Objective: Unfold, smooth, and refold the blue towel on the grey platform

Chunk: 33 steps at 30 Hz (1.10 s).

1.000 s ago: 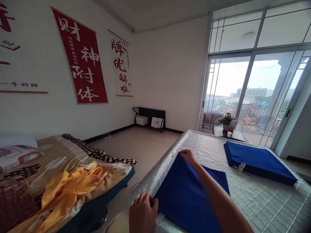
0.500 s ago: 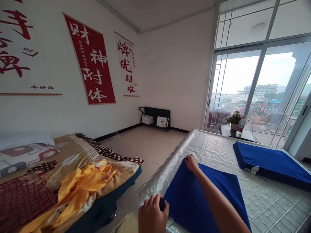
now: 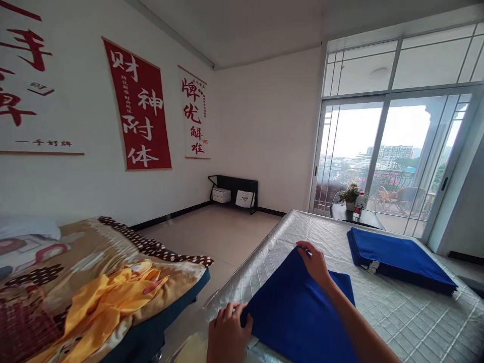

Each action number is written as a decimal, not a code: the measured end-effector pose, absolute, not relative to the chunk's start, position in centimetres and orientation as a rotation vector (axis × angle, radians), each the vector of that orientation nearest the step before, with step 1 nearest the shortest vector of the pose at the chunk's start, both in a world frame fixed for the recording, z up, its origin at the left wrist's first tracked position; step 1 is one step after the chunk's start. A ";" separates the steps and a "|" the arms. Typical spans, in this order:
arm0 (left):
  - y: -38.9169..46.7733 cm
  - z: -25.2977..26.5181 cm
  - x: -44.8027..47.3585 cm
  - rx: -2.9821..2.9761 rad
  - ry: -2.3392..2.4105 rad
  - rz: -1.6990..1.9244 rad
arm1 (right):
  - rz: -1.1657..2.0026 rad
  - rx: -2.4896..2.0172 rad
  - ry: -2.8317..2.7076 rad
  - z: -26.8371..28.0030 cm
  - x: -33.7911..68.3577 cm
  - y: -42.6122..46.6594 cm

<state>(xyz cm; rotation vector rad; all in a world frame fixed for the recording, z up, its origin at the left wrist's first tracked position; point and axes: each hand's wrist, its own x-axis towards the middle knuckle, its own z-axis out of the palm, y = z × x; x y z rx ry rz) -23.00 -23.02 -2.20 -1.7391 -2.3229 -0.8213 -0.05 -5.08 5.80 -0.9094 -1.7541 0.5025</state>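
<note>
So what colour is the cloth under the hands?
Plain deep blue cloth, clearest in the head view.

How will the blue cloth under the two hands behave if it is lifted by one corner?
The blue cloth would probably go limp and unfold, since it lies flat as thin folded layers. It seems light: the right hand and left hand hold its corners by the fingers alone. It may also slide easily, because the quilted cover looks smooth and shiny.

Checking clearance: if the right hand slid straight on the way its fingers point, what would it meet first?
The right hand, on the blue cloth, points up-left; beyond the cloth's edge lies only bare mattress, then apparently its edge. Depth is unclear.
</note>
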 end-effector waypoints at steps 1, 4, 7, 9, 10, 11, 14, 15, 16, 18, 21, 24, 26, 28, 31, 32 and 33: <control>-23.1 -2.1 -23.1 -1.767 -2.309 -0.846 | 0.485 -0.903 -1.749 6.6 0.9 -6.4; -23.4 -2.1 -23.3 -1.891 -2.273 -0.956 | 0.422 -0.876 -1.773 8.6 3.5 -10.6; -23.7 -2.6 -23.5 -1.964 -2.218 -1.120 | 0.332 -0.864 -1.827 10.0 5.7 -14.7; -24.0 -2.7 -23.3 -1.963 -2.165 -1.244 | 0.267 -0.860 -1.872 10.9 7.2 -17.1; -24.1 -2.5 -23.2 -1.961 -2.135 -1.303 | 0.231 -0.855 -1.897 11.4 7.9 -18.2; -24.4 -2.1 -23.0 -1.967 -2.097 -1.358 | 0.193 -0.847 -1.918 11.9 8.7 -19.1; -25.4 0.6 -22.5 -1.996 -1.938 -1.486 | 0.074 -0.842 -1.898 13.6 11.1 -21.8; -25.8 1.9 -22.4 -2.001 -1.873 -1.514 | 0.046 -0.856 -1.861 14.2 12.0 -22.6; -26.3 3.5 -22.2 -2.003 -1.809 -1.533 | 0.027 -0.877 -1.815 14.8 12.8 -23.5; -27.4 7.0 -22.0 -2.022 -1.709 -1.546 | 0.024 -0.942 -1.702 16.2 14.4 -25.3; -29.3 12.2 -21.4 -2.091 -1.621 -1.539 | 0.126 -1.062 -1.535 18.1 16.4 -28.2; -31.1 16.2 -20.6 -2.134 -1.488 -1.557 | 0.255 -1.088 -1.404 19.6 18.1 -30.9; -32.1 18.1 -19.9 -2.143 -1.399 -1.551 | 0.301 -1.052 -1.341 20.1 19.0 -32.4; -32.9 19.3 -19.2 -2.157 -1.342 -1.522 | 0.338 -1.015 -1.304 20.4 19.7 -33.8; -33.9 20.1 -18.5 -2.160 -1.295 -1.475 | 0.406 -1.003 -1.323 20.0 20.8 -35.9; -34.2 20.3 -18.3 -2.153 -1.286 -1.462 | 0.423 -1.011 -1.346 19.8 21.1 -36.6; -34.5 20.4 -18.2 -2.142 -1.277 -1.452 | 0.429 -1.022 -1.369 19.5 21.5 -37.3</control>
